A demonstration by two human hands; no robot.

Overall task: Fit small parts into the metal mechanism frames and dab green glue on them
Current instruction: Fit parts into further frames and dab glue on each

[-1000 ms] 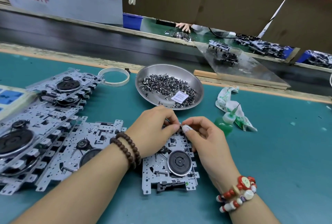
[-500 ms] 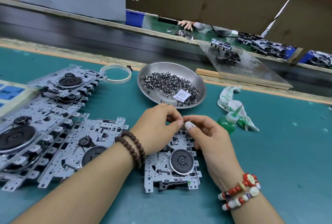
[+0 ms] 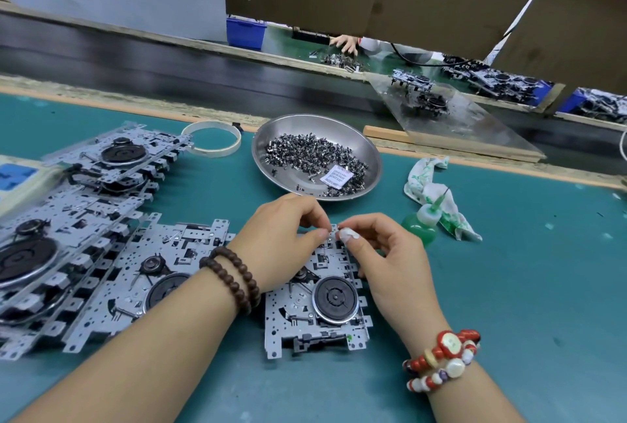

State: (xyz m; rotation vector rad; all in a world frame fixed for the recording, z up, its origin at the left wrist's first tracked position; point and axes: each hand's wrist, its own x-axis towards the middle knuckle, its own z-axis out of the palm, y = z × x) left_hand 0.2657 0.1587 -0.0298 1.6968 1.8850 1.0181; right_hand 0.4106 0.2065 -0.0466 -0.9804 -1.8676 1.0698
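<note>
Both hands over far edge of one metal mechanism frame, lying flat on green table directly in front. Left hand: grip narrow, thumb and forefinger curled together at frame's top edge, pinching something too small to identify. Right hand: fingers curled, thumb with white tape on its tip pressed to same spot, fingertips of both hands nearly meeting; whether holding a part, cannot tell. Black round wheel on frame exposed between the wrists. Brown bead bracelet on left wrist; red and white bead bracelet on right wrist. Steel dish of small dark parts just beyond hands, white paper slip lying in it. Green glue bottle with needle tip lying near right hand, against a green-stained cloth. Overlapping stack of further frames to left, nearest one just beside left forearm. White ring beyond stack, left of dish. Dark conveyor belt along far side of table.
</note>
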